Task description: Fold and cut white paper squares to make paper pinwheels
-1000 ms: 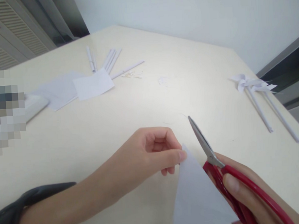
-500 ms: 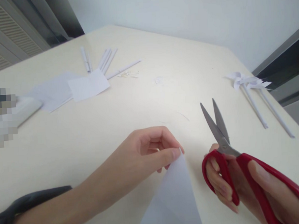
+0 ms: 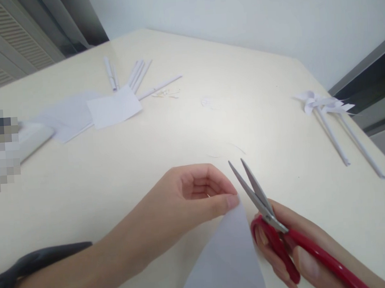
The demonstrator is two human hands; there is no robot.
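Observation:
Pinched between the thumb and fingers of my left hand (image 3: 202, 191) is the top corner of a white sheet of paper (image 3: 227, 257), which hangs down toward the bottom edge of view and looks triangular. My right hand (image 3: 303, 250) grips red-handled scissors (image 3: 268, 217), fingers through the loops. Their metal blades are slightly apart and point up and to the left, just right of my left fingertips. They do not touch the paper's corner.
Two paper pinwheels (image 3: 327, 105) on rolled sticks lie at the right. Small paper sheets (image 3: 115, 107), rolled paper sticks (image 3: 139, 73) and pins (image 3: 166, 93) lie at the back left. Thin paper slivers (image 3: 236, 148) lie beyond my hands. A white wall (image 3: 237, 15) borders the table (image 3: 84, 189).
My right hand has brought the scissors left and down, closer to my left hand, and the blades have closed a little. My left hand still pinches the paper, shifted slightly right.

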